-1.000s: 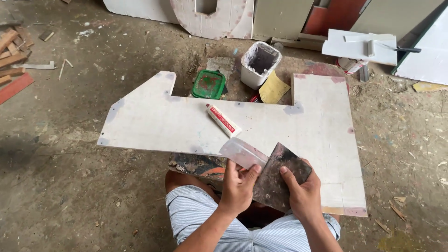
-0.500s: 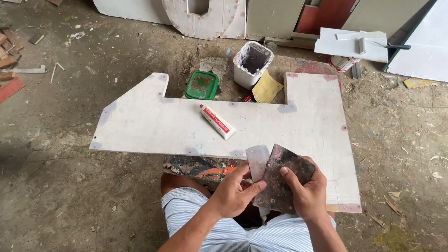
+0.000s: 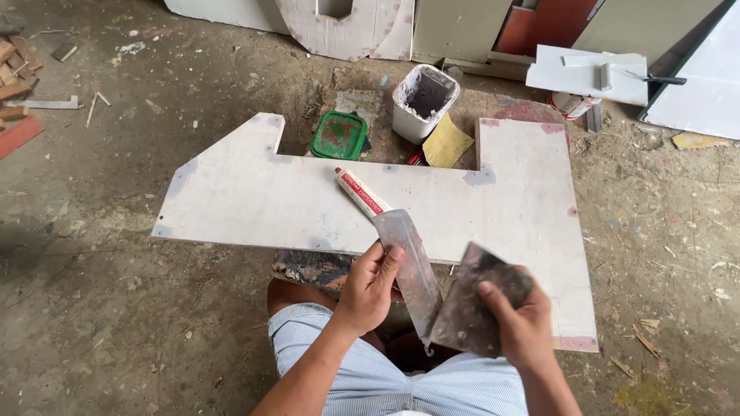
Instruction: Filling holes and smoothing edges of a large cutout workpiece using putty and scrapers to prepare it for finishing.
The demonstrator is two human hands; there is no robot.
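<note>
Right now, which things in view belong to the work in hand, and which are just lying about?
In hand:
left hand holding a pale scraper blade
right hand holding a dark, smeared scraper
white cut board
tube on the board

Lying about:
green lid
white tub
yellow sheet
paint roller
wood scraps

The cut board (image 3: 254,200) is off-white with grey filler patches at its corners. A white tube (image 3: 359,192) with a red band and red cap lies on it. The lid (image 3: 339,135) is green, the tub (image 3: 425,102) white and grey-smeared, the sandpaper (image 3: 447,144) yellow. The shorts (image 3: 362,377) are pale blue, finely striped.
</note>
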